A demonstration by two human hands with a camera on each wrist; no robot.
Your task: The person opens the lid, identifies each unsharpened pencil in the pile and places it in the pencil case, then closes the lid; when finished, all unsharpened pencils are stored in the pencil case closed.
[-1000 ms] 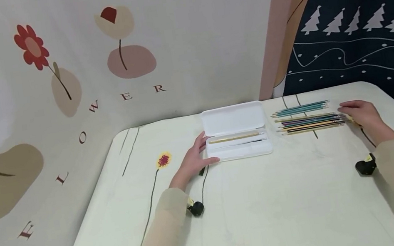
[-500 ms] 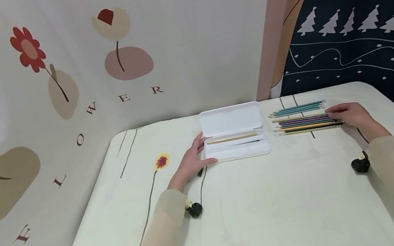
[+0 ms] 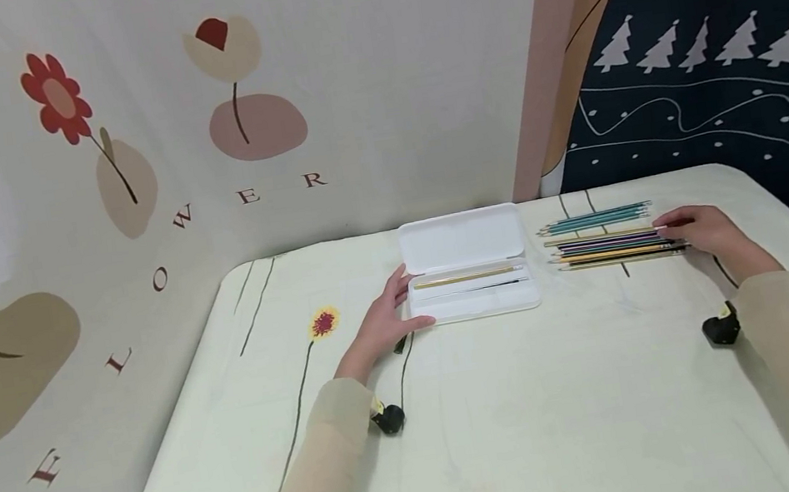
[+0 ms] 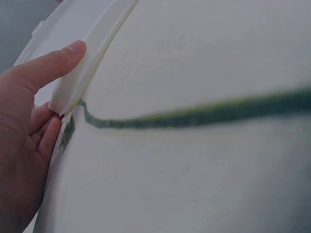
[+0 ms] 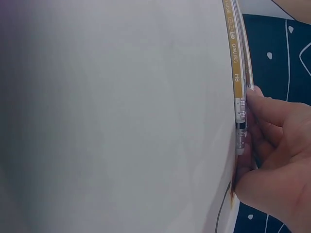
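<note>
While the left hand (image 3: 379, 325) holds the left end of a white case (image 3: 474, 304), its thumb lying over the front rim, the right hand (image 3: 702, 228) pinches at the eraser ends of some mixed pencils (image 3: 607, 250); how many it has between its fingertips I cannot tell. The case stands open on the pale counter (image 3: 539, 411), its lid (image 3: 462, 240) tipped back on the far side, with a gold pencil (image 3: 467, 277) and a thin pale stick (image 3: 484, 287) lying lengthwise inside. Right of it, well apart from the left hand, the mixed pencils lie side by side, a yellow one marked HB showing in the right wrist view. Just beyond them lies a group of teal pencils (image 3: 595, 219). Behind rises a pale wall (image 3: 420, 108) printed with flowers, next to a dark panel (image 3: 722, 99) with white trees.
</note>
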